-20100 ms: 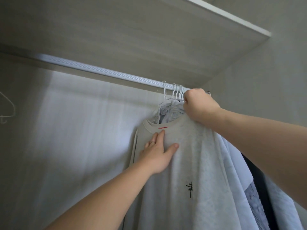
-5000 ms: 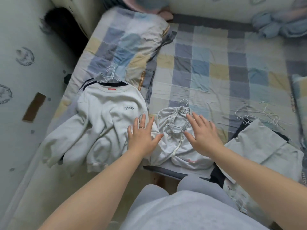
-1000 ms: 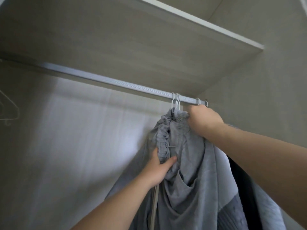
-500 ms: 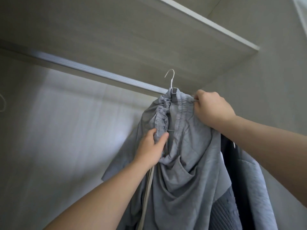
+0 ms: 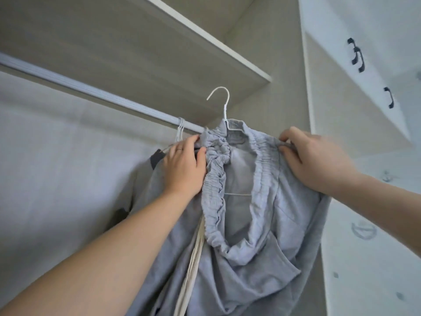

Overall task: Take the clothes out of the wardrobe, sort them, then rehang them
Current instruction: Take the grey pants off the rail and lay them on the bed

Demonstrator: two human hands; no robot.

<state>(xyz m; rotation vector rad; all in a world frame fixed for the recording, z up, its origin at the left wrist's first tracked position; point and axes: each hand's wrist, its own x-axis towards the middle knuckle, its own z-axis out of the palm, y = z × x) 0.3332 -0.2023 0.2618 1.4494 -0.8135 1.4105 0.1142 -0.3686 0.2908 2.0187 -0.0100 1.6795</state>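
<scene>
Gripping the grey trousers (image 5: 250, 247) by the waistband (image 5: 216, 174): left hand (image 5: 182, 165) curled round its bunched side, right hand (image 5: 314, 160) pinching the other, hanger (image 5: 225, 110) hook standing free between the fingers (image 5: 193, 140). Looks soft, light, floppy; better taken at the hanger.

White cupboard doors (image 5: 330, 30) with black handles (image 5: 390, 98)

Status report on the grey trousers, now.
Both gripping: left hand and right hand on the waistband. Load: grey trousers on white hanger, hook clear of the rail. Nearby: other hangers on the rail.
</scene>
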